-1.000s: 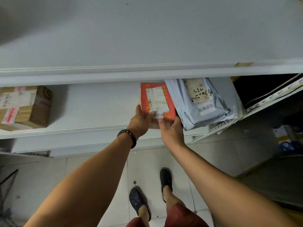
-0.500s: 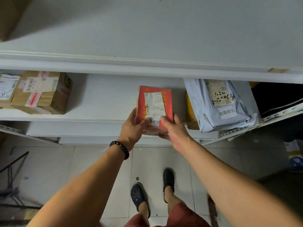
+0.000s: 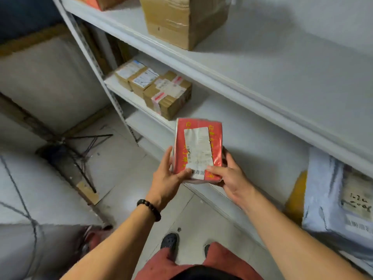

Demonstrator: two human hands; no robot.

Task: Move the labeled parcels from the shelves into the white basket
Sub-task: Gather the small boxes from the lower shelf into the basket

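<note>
Red parcel (image 3: 198, 151), between the fingers (image 3: 217, 171): glossy, wrinkled plastic film. Its label (image 3: 197, 138): matt white paper, creased. Boxes (image 3: 167, 93), above and left of the fingers: matt brown corrugated cardboard, glossy tape. Shelf (image 3: 262, 142), behind the fingers: smooth, matt white-painted metal. Mailer (image 3: 327, 199), right of the fingers: creased grey plastic film.

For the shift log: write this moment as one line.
red plastic-wrapped labeled parcel: held before white metal shelf | left hand: grips lower left edge | right hand: grips lower right edge
</note>
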